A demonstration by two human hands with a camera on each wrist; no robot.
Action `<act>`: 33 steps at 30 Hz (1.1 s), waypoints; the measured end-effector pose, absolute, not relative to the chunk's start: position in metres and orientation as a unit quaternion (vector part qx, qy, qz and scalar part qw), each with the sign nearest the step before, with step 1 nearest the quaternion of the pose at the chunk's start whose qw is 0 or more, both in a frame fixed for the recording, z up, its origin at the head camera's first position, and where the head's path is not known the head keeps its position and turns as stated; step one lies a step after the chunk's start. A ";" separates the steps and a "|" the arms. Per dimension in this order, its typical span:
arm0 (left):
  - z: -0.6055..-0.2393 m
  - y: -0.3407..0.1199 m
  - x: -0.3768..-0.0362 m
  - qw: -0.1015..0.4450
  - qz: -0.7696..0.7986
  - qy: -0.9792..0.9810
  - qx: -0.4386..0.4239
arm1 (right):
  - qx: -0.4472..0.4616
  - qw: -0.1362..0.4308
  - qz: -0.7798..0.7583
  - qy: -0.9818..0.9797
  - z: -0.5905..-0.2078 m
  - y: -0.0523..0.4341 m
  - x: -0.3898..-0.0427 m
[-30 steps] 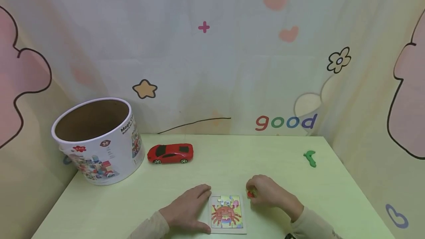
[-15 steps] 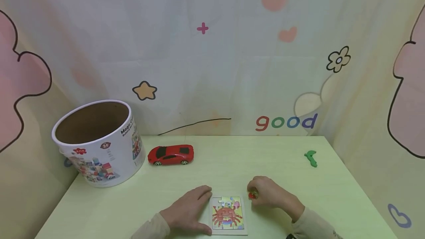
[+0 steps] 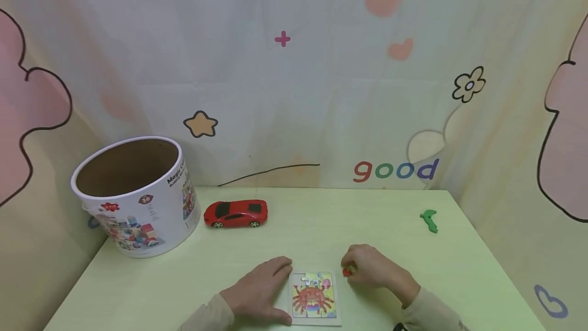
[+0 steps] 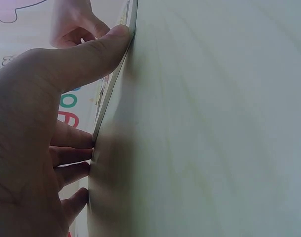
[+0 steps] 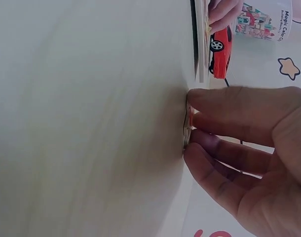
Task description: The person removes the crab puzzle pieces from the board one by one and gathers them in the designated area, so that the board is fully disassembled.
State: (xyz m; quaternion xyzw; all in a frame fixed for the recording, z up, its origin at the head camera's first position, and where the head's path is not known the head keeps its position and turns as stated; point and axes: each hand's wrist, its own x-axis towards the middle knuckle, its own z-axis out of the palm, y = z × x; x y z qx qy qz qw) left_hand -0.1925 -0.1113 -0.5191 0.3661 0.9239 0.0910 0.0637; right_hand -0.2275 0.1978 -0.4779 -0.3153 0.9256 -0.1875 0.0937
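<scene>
Just right of the left hand (image 3: pixel 257 291), whose spread thumb and fingers touch its frame (image 3: pixel 338 303), the crab puzzle (image 3: pixel 314 298) looks mostly filled; its top corner nearest that hand seems unfilled. The right hand (image 3: pixel 374 269) pinches a loose piece (image 3: pixel 346 272).

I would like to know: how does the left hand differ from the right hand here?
The left hand is spread wide, while the right hand has its fingers bent.
The left hand touches the pale frame of the crab puzzle; the right hand pinches a small piece showing some red, apart from that frame.
Both hands come out of beige sleeves.
</scene>
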 end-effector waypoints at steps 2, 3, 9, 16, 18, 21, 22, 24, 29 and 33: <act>-0.520 -0.110 -0.192 0.070 0.093 0.925 0.361 | -0.321 0.091 -0.187 0.924 -0.478 0.199 -0.227; -0.520 -0.110 -0.193 0.074 0.094 0.926 0.358 | -0.322 0.091 -0.188 0.923 -0.478 0.199 -0.227; -0.518 -0.112 -0.192 0.080 0.094 0.925 0.360 | -0.313 0.094 -0.195 0.925 -0.482 0.198 -0.227; -0.518 -0.111 -0.193 0.072 0.090 0.924 0.363 | -0.322 0.092 -0.184 0.924 -0.480 0.198 -0.229; -0.519 -0.112 -0.193 0.072 0.091 0.925 0.363 | -0.321 0.090 -0.187 0.924 -0.479 0.198 -0.230; -0.520 -0.112 -0.194 0.070 0.090 0.925 0.363 | -0.324 0.083 -0.191 0.923 -0.478 0.196 -0.231; -0.520 -0.112 -0.194 0.069 0.090 0.925 0.363 | -0.328 0.079 -0.192 0.922 -0.478 0.195 -0.231; -0.520 -0.112 -0.195 0.067 0.088 0.925 0.364 | -0.339 0.070 -0.191 0.919 -0.478 0.192 -0.232; -0.519 -0.112 -0.194 0.065 0.088 0.925 0.363 | -0.379 0.054 -0.187 0.905 -0.481 0.184 -0.234; -0.520 -0.111 -0.194 0.071 0.092 0.925 0.361 | -0.388 0.062 -0.190 0.900 -0.483 0.179 -0.233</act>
